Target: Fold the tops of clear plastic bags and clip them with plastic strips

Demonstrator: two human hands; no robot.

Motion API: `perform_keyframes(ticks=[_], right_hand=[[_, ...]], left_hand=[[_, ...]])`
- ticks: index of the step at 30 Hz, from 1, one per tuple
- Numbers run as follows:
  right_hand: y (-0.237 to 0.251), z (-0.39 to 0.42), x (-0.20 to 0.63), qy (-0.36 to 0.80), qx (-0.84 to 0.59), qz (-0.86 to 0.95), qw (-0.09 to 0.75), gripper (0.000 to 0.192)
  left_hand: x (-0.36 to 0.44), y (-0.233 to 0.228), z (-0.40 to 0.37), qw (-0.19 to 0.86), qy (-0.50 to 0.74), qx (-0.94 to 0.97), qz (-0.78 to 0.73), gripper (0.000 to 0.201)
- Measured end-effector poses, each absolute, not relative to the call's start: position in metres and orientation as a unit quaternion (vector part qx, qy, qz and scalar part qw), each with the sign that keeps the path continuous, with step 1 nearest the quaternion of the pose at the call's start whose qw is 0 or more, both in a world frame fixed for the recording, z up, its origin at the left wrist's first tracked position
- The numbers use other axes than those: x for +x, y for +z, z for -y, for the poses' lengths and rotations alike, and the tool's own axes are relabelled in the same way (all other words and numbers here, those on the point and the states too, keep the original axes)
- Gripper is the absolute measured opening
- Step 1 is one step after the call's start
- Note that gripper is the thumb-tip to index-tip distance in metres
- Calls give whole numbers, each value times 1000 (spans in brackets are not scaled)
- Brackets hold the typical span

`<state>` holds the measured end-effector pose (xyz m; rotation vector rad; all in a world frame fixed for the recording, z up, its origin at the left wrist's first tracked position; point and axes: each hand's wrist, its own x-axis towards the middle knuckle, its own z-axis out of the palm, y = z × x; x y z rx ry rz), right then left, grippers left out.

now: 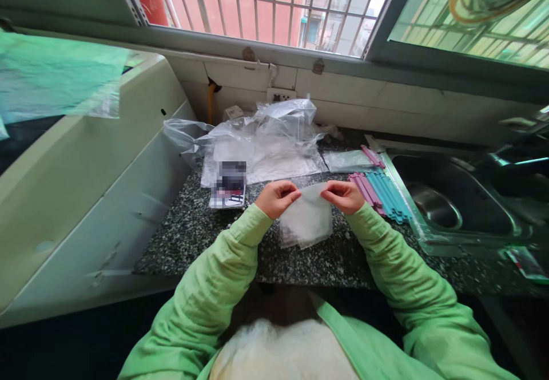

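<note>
Above the front of the speckled counter, my left hand (278, 198) pinches the upper left edge of a small clear plastic bag (312, 202) between thumb and fingertips. On the opposite side, my right hand (344, 196) pinches the same bag's upper right edge. The bag hangs almost flat between them, over one or more similar bags (289, 232); how many overlap I cannot tell. Just right of my right hand lie pink strips (366, 192) and several teal strips (388, 197), which look like long plastic bag clips.
Behind my hands is a heap of clear plastic sheeting and bags (274, 139). A phone-like device with a blurred screen (229, 184) stands left. A flat clear packet (349, 161) lies behind the strips. To the right is a steel sink (454, 197); a pale appliance (107, 157) borders the left.
</note>
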<state>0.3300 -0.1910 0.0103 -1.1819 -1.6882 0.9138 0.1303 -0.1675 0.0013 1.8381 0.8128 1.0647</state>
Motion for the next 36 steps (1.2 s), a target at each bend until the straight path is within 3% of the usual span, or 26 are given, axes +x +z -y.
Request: perform_keyframes(ticks=[12,21,31,36], right_hand=[[-3,186,328,307,-499,660,470,38],[-1,190,328,313,-522,611,505,32],[3,186,328,376,-490,626,477,43],[5,190,328,359,-505,605,501,39]], left_hand=[[133,-1,166,430,431,709,-355,25],[133,-1,165,443,441,679,-384,24],[132,0,165,429,444,686,-385,23],[133,-1,167,442,421,701,-368,23]])
